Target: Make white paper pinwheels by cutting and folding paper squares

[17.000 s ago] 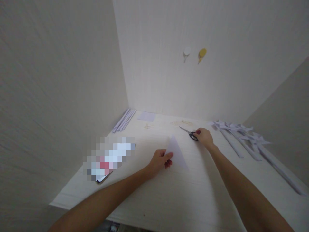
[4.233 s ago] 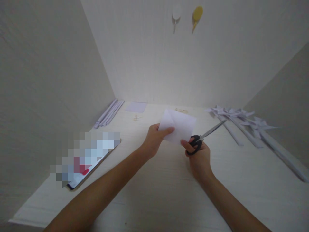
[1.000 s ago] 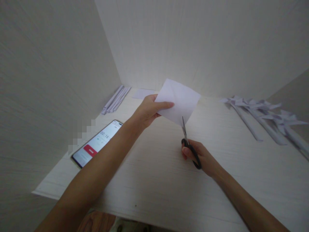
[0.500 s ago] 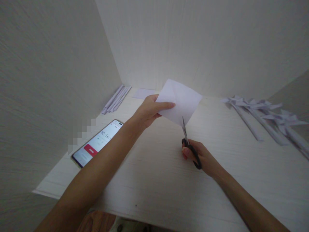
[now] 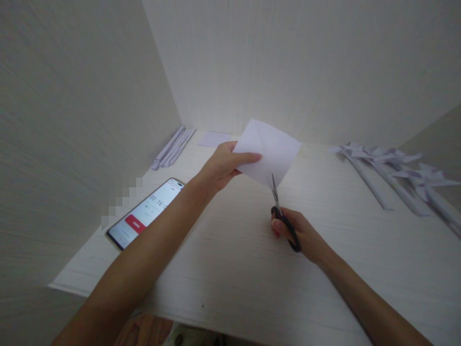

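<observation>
Your left hand (image 5: 226,166): grip pinching the white paper (image 5: 272,144), right of the phone (image 5: 142,211) on the tabletop (image 5: 223,264). Your right hand (image 5: 302,233): grip closed round scissors (image 5: 291,229), blades at the paper's near corner. Rolled sticks (image 5: 173,148) beyond the phone.

We're looking from the wearer's head, forward and down over the white table (image 5: 230,278). The left hand (image 5: 225,165) and right hand (image 5: 304,229) sit close, mid-view, the back wall (image 5: 252,57) filling the top.
</observation>
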{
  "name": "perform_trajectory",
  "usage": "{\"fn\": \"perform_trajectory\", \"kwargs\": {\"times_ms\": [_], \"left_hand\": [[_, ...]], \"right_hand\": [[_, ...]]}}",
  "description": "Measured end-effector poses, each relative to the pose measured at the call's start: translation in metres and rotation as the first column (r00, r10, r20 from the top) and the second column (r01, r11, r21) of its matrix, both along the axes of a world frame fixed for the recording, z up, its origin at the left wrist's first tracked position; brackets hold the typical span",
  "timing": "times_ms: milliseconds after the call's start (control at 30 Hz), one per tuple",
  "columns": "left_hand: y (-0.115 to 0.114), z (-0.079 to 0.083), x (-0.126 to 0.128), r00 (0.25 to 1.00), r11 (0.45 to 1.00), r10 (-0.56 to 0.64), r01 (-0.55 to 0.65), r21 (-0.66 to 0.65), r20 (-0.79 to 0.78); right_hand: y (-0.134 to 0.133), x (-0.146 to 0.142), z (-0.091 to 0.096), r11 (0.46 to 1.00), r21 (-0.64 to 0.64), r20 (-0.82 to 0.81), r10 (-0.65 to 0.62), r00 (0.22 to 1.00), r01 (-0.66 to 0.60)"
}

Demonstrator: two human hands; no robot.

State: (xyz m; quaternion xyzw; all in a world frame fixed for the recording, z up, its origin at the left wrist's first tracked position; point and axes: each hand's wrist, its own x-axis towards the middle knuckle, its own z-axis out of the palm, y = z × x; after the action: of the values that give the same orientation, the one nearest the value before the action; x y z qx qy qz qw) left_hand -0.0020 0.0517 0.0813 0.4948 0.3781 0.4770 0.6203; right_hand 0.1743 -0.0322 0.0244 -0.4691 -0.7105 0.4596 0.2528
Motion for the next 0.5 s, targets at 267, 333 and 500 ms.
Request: {"fn": "perform_trajectory", "kwargs": {"times_ms": [267,333,500], "left_hand": [[-0.0001,0.0008,0.0003,1.0,1.0,-0.005,0.005,-0.004,0.001],[0.0002,0.0004,0.0004,1.0,1.0,-0.005,0.005,-0.002,-0.005],[0.001,-0.0011,-0.0006,1.0,1.0,-0.005,0.005,0.013,-0.026]], "right_hand": [[-0.0002,0.001,-0.0021,1.0,0.019,0.021,0.0,1.0,-0.001],[-0.0004,0.0011,-0.0024,1.0,0.014,0.021,0.0,1.0,-0.001],[0.0004,0.0009,-0.0026,1.0,0.016,0.013,0.011,1.0,-0.011]]}}
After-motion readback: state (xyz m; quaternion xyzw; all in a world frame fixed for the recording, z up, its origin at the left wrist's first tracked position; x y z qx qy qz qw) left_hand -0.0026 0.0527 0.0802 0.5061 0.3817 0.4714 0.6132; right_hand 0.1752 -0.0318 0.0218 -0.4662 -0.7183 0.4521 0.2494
